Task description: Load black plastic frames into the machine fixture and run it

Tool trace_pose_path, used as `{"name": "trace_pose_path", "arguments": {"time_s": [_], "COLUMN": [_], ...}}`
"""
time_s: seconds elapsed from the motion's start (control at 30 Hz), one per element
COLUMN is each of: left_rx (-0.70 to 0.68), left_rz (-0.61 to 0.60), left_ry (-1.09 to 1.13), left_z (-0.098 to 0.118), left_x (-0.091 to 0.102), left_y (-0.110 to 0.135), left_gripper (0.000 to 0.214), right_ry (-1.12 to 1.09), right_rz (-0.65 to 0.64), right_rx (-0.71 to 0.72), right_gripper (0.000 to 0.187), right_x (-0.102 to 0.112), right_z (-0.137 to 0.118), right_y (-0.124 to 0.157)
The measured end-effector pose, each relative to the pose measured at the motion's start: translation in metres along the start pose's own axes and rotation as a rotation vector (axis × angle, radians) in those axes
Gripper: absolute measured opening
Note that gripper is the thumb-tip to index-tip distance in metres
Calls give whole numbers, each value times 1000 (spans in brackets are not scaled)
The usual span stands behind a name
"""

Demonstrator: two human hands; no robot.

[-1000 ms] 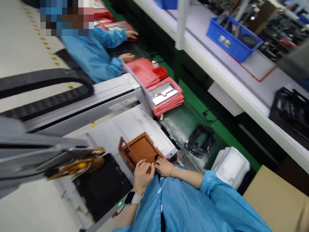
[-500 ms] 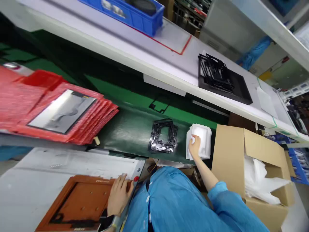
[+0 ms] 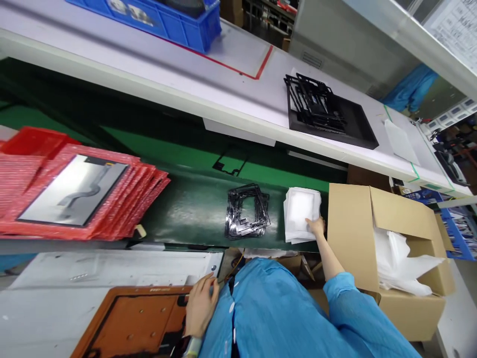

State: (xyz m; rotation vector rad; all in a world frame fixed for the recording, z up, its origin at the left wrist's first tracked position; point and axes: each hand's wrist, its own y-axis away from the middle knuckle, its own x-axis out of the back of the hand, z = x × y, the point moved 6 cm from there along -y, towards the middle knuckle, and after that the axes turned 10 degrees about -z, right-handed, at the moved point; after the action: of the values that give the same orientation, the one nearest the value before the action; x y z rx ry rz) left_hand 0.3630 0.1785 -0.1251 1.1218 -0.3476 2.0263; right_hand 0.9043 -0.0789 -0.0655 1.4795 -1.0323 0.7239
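Observation:
My right hand (image 3: 316, 227) is at the right edge of a stack of white sheets or sleeves (image 3: 301, 206), its thumb on the top one and the other fingers closed at the stack's side. Left of that stack, thin black frames (image 3: 248, 211) lie piled on the green surface. My left hand (image 3: 202, 303) rests palm down by the right corner of a brown fixture plate (image 3: 137, 318), fingers loosely stretched and holding nothing. Part of the fixture runs out of the picture at the bottom.
Red bubble-wrap sleeves (image 3: 112, 199) with a display panel (image 3: 74, 191) on top lie at left. A cardboard box (image 3: 350, 233) with white sheeting stands right. Across the front runs a white shelf (image 3: 238, 84) bearing a blue crate (image 3: 208, 27) and a black tray (image 3: 361, 124) of frames.
My right hand has shifted from the middle of the white stack to its right edge. My left hand still rests by the fixture, and the whole view has turned slightly.

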Motion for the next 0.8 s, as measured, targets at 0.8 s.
{"name": "trace_pose_path", "arguments": {"time_s": [0.8], "left_rx": [-398], "left_rz": [222], "left_ry": [133], "left_z": [172], "left_x": [155], "left_y": [-62], "left_gripper": [34], "right_ry": [260], "right_rz": [-67], "right_rx": [1010], "right_gripper": [40], "right_x": [85], "right_z": [-145], "right_y": [174]}}
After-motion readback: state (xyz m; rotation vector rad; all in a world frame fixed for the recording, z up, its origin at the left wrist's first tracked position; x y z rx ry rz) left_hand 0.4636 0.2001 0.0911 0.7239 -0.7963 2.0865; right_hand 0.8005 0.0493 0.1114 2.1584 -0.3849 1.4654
